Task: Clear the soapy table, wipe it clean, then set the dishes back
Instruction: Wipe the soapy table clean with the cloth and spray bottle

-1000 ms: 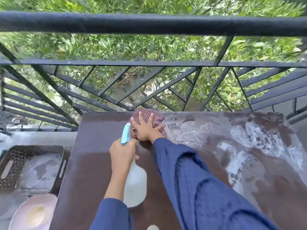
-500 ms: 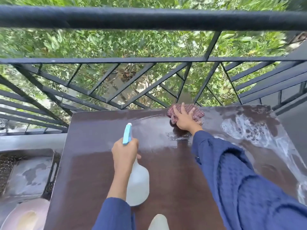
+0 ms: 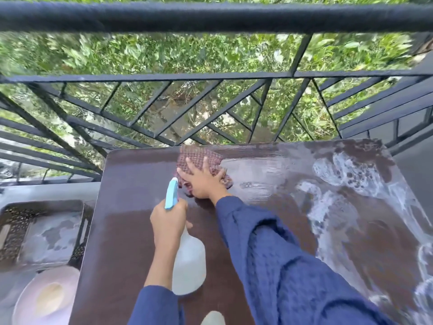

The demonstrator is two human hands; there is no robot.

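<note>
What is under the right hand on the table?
A reddish checked cloth, which the right hand presses flat on the table. Whether soap lies beneath the cloth cannot be seen.

Place: an open-air balcony, apparently at a home.
Railing: a black metal railing (image 3: 210, 17) with slanted bars stands just behind the table (image 3: 131, 231).
Beyond: green foliage (image 3: 164, 52) shows through and below the bars.
Household things: a tray (image 3: 14, 231) and a plate (image 3: 25, 301) sit left of the table.
</note>
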